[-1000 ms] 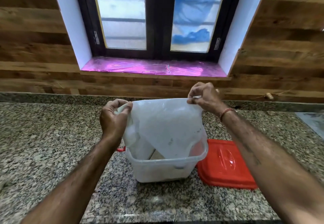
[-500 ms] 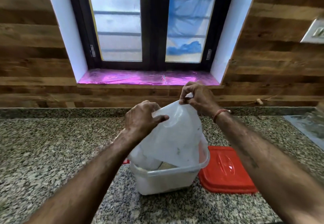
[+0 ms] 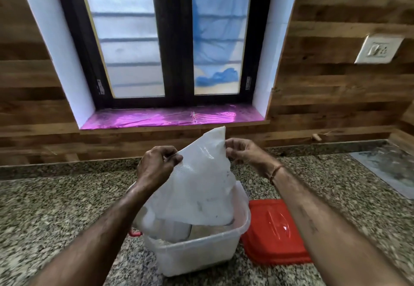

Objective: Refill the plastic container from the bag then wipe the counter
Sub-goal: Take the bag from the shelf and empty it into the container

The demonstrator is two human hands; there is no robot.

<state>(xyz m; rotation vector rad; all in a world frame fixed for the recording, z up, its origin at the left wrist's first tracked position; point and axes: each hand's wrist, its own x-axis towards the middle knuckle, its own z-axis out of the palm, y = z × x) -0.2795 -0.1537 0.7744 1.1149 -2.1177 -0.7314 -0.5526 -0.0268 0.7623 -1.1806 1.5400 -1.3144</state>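
Nearest me, the clear plastic container (image 3: pixel 197 254) stood open on the granite counter (image 3: pixel 56 214), and I could make out pale contents low inside it, though not how high they reached. Its red lid (image 3: pixel 275 234) lay flat on the counter just beside it, touching or nearly touching its right wall. Above the open box I held the white plastic bag (image 3: pixel 199 185) upended, its lower edge hanging down inside the container's rim. My left hand (image 3: pixel 156 164) had its fingers closed in a pinch on the bag's left edge, and my right hand (image 3: pixel 244 153) pinched the upper right edge near the raised corner. The bag looked slack and nearly flat, so I judged the pouring almost finished. The lid was not yet on, no cloth was in sight, and wiping was not begun. Beyond stood the pink-lined window sill (image 3: pixel 170 117).
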